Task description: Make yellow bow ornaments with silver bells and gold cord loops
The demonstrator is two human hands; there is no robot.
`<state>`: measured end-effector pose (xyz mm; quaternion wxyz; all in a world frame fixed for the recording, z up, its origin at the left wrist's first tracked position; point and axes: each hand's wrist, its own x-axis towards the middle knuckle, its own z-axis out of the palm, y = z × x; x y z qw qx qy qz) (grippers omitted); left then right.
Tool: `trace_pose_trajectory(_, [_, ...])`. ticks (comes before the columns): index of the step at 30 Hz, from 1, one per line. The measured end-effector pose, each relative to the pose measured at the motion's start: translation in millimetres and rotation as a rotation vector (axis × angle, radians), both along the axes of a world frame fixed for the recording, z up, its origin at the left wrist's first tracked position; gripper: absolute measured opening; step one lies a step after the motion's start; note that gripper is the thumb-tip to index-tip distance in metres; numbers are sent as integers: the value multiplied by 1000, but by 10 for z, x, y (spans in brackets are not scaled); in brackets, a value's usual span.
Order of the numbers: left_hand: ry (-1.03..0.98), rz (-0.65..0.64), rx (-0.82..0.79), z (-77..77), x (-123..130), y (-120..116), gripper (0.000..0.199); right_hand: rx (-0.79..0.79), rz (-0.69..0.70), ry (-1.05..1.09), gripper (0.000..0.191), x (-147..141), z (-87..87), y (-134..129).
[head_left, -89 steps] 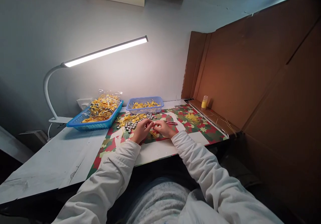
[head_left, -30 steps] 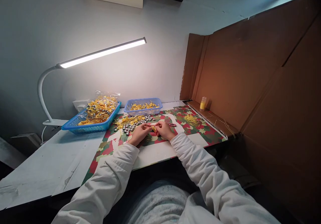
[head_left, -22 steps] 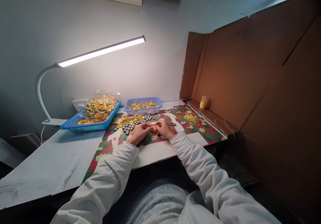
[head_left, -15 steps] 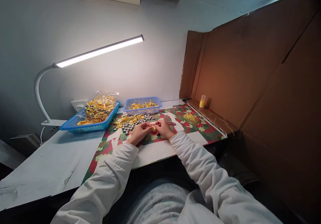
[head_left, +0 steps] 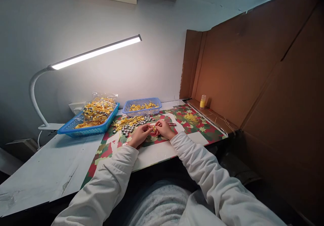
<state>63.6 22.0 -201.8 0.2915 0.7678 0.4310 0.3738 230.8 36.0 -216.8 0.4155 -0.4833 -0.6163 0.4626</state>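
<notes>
Close together over the patterned mat, my left hand (head_left: 140,134) and my right hand (head_left: 164,130) pinch a small yellow ribbon-like piece (head_left: 154,128) between their fingertips. Its exact shape is too small to make out. Left of my fingers lies a heap of shiny silver bell-like balls (head_left: 128,128). Behind that heap, yellow ribbon-like pieces with thin strands (head_left: 130,120) are spread out. A slim red-pink tool (head_left: 172,124) rests just past my right hand, partly hidden by it.
A blue basket (head_left: 87,131) heaped with yellow and silver pieces stands left. Behind is a smaller blue basket (head_left: 141,112) of yellow pieces. Yellow strings (head_left: 191,118) lie right, near a yellow-filled bottle (head_left: 203,102). Cardboard (head_left: 227,67) walls the right side; a lamp (head_left: 97,52) hangs over the left.
The view has shifted slightly, so the scene sits a little further left. Both hands still pinch the yellow piece, which shows more plainly between the fingertips.
</notes>
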Motion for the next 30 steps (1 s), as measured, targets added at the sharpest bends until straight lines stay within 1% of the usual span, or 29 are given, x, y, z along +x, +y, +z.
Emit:
trace_pose_trajectory(8, [88, 64, 69, -7, 3, 31, 36, -31, -9, -13, 28, -1, 42, -24])
trace_pose_trajectory(12, [194, 95, 121, 20, 1, -20, 37, -37, -18, -22, 27, -1, 43, -29])
trace_pose_trajectory(17, [367, 113, 171, 52, -7, -90, 33, -54, -10, -33, 29, -4, 41, -22])
trace_pose_trajectory(22, [478, 125, 189, 61, -11, -98, 31, -49, 4, -54, 31, 0, 35, -18])
trace_pose_trajectory(25, [492, 133, 188, 50, -13, -81, 31, -25, 14, -66, 30, 13, 21, -21])
trace_pose_trajectory(30, [428, 176, 192, 13, -11, -39, 32, 39, 26, -100, 29, 29, -10, -18])
